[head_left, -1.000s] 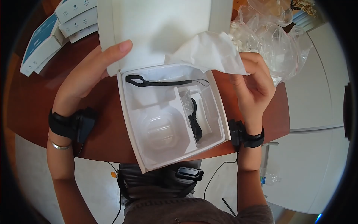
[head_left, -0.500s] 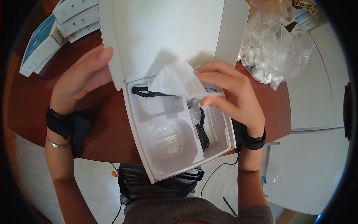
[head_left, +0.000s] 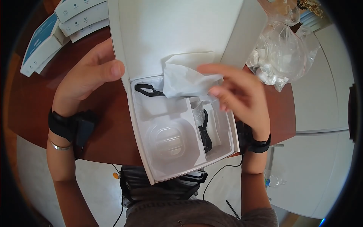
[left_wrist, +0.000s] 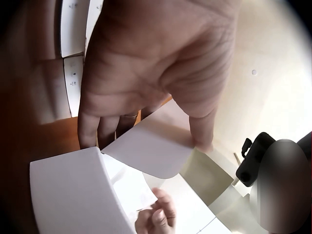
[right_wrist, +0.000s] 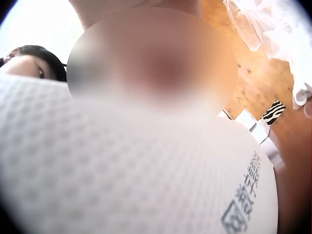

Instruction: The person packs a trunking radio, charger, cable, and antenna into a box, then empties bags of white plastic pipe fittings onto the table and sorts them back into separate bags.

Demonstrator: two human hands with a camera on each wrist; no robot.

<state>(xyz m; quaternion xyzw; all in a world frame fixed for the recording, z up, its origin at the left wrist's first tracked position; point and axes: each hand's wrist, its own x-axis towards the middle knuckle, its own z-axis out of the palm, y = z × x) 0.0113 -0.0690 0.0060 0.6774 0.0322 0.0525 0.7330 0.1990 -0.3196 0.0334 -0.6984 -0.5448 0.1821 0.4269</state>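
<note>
An opened white box (head_left: 141,151) stands tilted over the table's front edge, its lid (head_left: 177,26) raised at the back. My left hand (head_left: 89,73) holds the lid's left flap, thumb in front and fingers behind; the left wrist view shows this flap (left_wrist: 151,141) between thumb and fingers. My right hand (head_left: 242,94), slightly blurred, holds the right end of a thin white folded sheet (head_left: 183,81) between thumb and fingers, over the back compartment. Under the sheet's left edge shows a black wrist strap (head_left: 147,90). A coiled black cable (head_left: 205,136) lies in the right compartment.
Boxes with blue printing (head_left: 39,43) are stacked at the back left. Clear plastic bags (head_left: 285,49) holding white pieces lie at the back right. A white dimpled surface (right_wrist: 122,165) with dark lettering fills much of the right wrist view.
The right hand has brought the sheet left and down from the box's right side, and the sheet now spreads wider over the back compartment. Box and lid have shifted right.
</note>
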